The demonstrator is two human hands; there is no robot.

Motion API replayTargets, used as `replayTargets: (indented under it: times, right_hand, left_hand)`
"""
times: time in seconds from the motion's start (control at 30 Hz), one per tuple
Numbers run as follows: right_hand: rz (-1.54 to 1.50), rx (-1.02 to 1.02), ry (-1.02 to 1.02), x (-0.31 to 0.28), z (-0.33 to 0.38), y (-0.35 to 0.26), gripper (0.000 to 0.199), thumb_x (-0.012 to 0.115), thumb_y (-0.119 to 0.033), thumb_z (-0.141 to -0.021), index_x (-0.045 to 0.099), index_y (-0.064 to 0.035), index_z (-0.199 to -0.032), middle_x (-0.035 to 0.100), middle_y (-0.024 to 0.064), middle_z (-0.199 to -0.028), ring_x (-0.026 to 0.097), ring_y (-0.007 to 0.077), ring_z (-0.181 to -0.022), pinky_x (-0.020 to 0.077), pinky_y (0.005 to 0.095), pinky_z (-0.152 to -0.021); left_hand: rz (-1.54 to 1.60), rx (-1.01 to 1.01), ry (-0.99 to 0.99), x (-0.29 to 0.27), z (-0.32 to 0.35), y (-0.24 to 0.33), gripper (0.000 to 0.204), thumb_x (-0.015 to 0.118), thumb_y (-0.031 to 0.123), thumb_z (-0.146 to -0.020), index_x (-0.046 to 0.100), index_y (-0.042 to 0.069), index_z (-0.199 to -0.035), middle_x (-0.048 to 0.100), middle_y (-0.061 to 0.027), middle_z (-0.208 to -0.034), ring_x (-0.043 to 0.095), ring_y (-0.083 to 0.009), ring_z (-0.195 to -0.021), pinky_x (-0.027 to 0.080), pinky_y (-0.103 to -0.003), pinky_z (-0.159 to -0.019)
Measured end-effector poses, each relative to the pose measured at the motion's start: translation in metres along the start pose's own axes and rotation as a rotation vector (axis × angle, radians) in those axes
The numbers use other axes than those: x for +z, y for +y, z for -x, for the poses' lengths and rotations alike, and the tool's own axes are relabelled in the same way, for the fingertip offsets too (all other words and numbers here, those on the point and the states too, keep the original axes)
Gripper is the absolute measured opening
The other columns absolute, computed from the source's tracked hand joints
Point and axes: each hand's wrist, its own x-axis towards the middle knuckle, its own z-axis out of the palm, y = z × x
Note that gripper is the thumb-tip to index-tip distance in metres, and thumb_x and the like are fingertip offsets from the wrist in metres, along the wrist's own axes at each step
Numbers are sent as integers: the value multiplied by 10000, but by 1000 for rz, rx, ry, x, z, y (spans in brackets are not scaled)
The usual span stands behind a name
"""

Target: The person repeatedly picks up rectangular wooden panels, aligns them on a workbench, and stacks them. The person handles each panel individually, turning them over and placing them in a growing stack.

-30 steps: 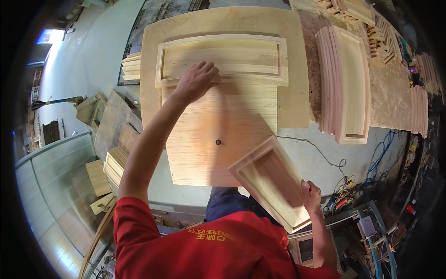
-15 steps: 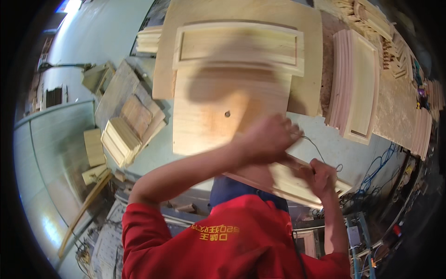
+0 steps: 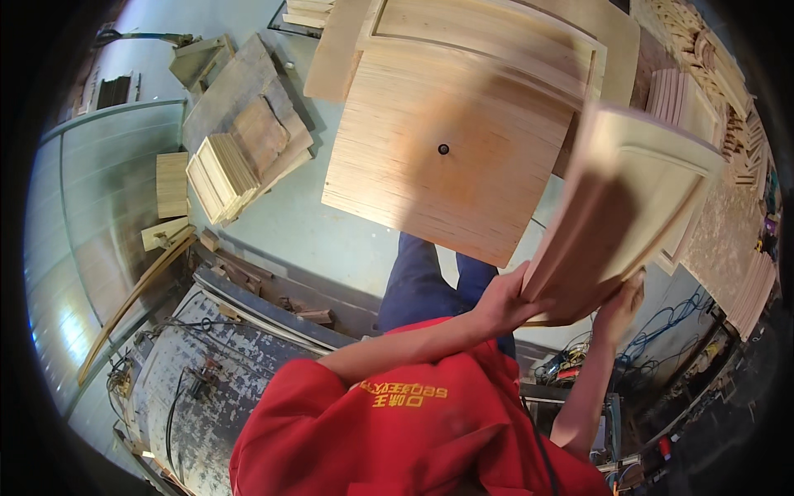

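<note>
Panelled door (image 3: 628,207), pale wood and blurred, tilts up at my right, clear of the bench. My left hand (image 3: 504,302) curls closed around its lower edge; my right hand (image 3: 616,306) grips the same edge just beside it. Ahead lies a plywood sheet (image 3: 447,157), another framed panel (image 3: 488,37) behind it. Small wood stacks (image 3: 223,174) sit left, cables (image 3: 695,314) right.

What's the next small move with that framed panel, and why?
Probably swing the wooden door panel toward the stacks of similar panels on the right. Both the left hand and right hand grip its lower edge, it is lifted and tilted off the plywood board, blurred in motion.
</note>
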Motion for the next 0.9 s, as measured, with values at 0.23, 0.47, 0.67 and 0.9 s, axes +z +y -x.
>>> replayTargets:
  times: [0.23,0.47,0.67,0.9]
  right_hand:
    - [484,-260,-527,20,-24,70,396,681,-368,-1081,651,-31,-875,557,117,-690,510,170,-657,454,370,-630]
    - [688,-216,-809,90,-27,64,542,658,-527,-1066,636,-38,-832,492,140,-636,460,228,-583,429,411,-596]
    - [637,-145,-783,93,-21,71,582,645,-553,-1074,601,-30,-822,445,89,-625,417,202,-599,412,392,-587]
    - [575,-126,-794,96,-21,72,578,649,-541,-1080,572,-29,-822,406,67,-633,389,152,-618,385,367,-573]
  left_hand:
    - [-1022,649,64,-100,11,-4,716,865,204,-809,598,6,-1444,547,-186,-1571,512,-389,-1470,418,-513,-1210]
    - [-1327,373,-15,-138,-46,-15,871,818,389,-821,551,6,-1557,450,-143,-1708,390,-276,-1609,278,-434,-1341]
    - [-1367,413,-48,-150,-56,-15,893,808,415,-819,542,17,-1573,459,-121,-1706,404,-247,-1601,286,-421,-1341]
    - [-1353,415,-74,-156,-62,-13,854,773,408,-851,543,15,-1575,458,-127,-1707,395,-253,-1606,279,-429,-1344]
